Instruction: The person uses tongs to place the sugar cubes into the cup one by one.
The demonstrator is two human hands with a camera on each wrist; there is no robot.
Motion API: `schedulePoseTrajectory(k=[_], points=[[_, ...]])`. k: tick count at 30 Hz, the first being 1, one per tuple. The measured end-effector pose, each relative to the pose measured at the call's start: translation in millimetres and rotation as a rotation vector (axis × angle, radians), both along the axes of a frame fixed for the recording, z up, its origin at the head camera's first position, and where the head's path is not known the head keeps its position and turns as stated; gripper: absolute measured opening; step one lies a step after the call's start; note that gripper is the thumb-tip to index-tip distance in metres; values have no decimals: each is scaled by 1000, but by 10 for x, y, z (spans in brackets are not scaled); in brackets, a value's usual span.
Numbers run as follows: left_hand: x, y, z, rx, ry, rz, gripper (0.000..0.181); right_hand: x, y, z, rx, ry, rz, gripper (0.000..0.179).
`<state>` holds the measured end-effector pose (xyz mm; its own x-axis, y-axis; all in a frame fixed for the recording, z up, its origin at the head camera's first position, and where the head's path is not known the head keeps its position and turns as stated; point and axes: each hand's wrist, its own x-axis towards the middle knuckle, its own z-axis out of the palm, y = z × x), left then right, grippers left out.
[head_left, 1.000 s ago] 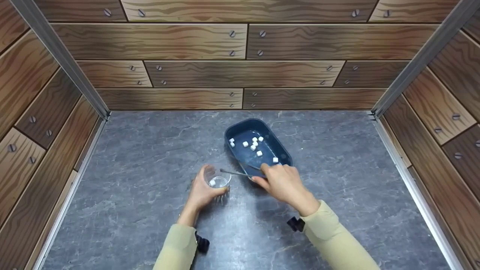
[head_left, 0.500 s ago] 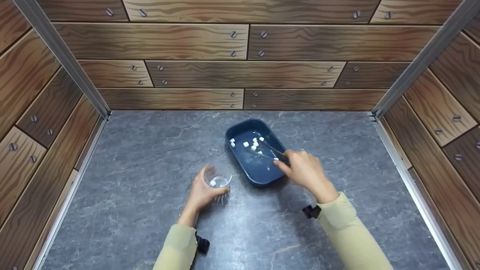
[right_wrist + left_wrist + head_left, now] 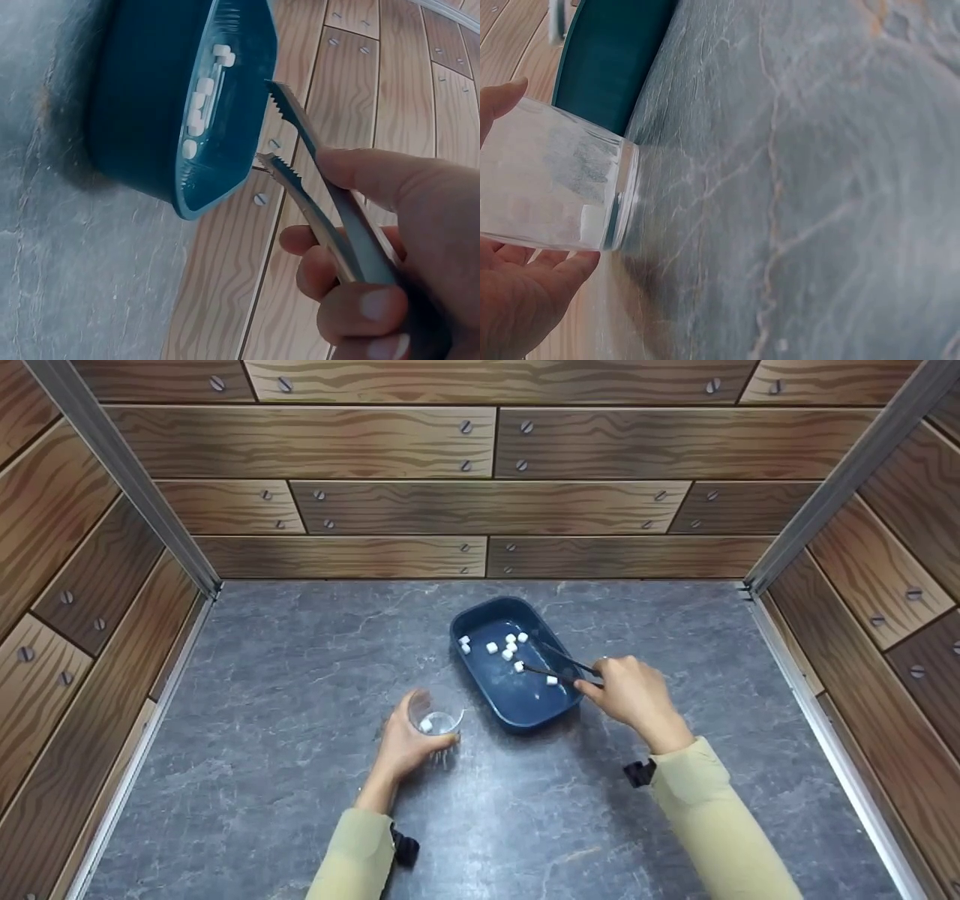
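My left hand [image 3: 409,744] holds a clear drinking glass [image 3: 547,176] upright on the grey surface, thumb and fingers around its sides. One white cube [image 3: 593,223] lies at the bottom of the glass. My right hand [image 3: 630,694] grips metal tongs [image 3: 341,217] with serrated tips. In the right wrist view the tips stand apart with nothing between them. The tongs reach over the right side of a dark blue tray [image 3: 517,712]. Several white cubes [image 3: 508,655] lie in the tray, some clustered and others apart.
The grey marbled table [image 3: 300,660] is bordered by wood-patterned walls [image 3: 480,506] at the back and both sides. Metal posts [image 3: 135,487] stand at the corners. The tray sits to the right of and beyond the glass.
My right hand has moved right and away from me, taking the tongs from over the glass to over the tray, and their arms have spread. My left hand and the glass stay put.
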<state>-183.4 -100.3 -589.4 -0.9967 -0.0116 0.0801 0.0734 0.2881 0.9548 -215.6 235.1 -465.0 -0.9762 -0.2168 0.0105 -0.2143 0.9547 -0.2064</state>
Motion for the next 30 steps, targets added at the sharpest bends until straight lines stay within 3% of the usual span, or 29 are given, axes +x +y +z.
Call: schedulePoseTrajectory(k=[12, 30], points=[[4, 8, -5, 32, 3, -11, 93, 31, -25, -75, 105, -71, -55, 37], [4, 1, 4, -32, -11, 10, 93, -23, -96, -112, 172, -123, -78, 37]])
